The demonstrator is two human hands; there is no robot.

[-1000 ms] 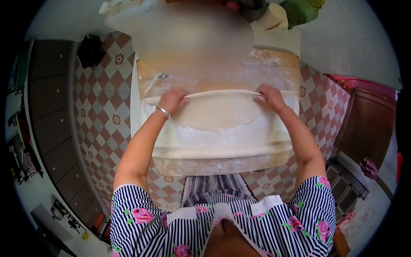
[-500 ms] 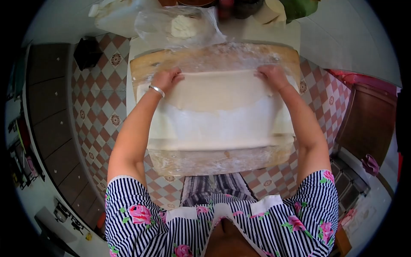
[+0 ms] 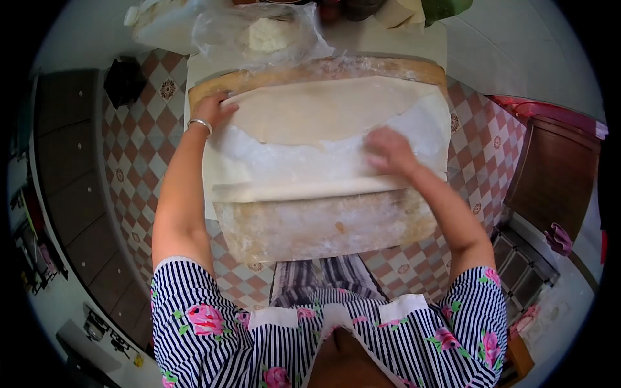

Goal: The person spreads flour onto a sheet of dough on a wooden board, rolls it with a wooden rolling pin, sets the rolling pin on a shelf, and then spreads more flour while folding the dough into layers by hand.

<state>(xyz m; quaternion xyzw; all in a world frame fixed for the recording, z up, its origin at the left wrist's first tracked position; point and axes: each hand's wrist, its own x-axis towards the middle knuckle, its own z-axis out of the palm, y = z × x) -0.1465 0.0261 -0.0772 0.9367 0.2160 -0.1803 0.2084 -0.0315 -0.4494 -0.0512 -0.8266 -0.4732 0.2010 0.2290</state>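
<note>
A broad sheet of thin pale dough (image 3: 304,110) lies on a floured wooden board (image 3: 330,223). Its far part is folded back toward me, and white flour coats the middle. Along the near side the sheet has a rounded, rolled-looking edge (image 3: 310,191); whether anything is inside it I cannot tell. My left hand (image 3: 212,114), with a bracelet on the wrist, is closed on the far left corner of the dough. My right hand (image 3: 389,150) hovers over or brushes the floured middle-right part, fingers apart and blurred by motion.
Behind the board, a clear plastic bag (image 3: 220,35) holds a mound of white flour (image 3: 266,35). A whitish plastic jug (image 3: 158,24) stands at the far left. A black bin (image 3: 124,81) sits on the checkered tile floor (image 3: 145,139). The board's near edge faces my body.
My right hand has let go of the far edge and come down toward me over the floured dough. The sheet has shifted away from me and its far flap lies flatter. My left hand moved outward.
</note>
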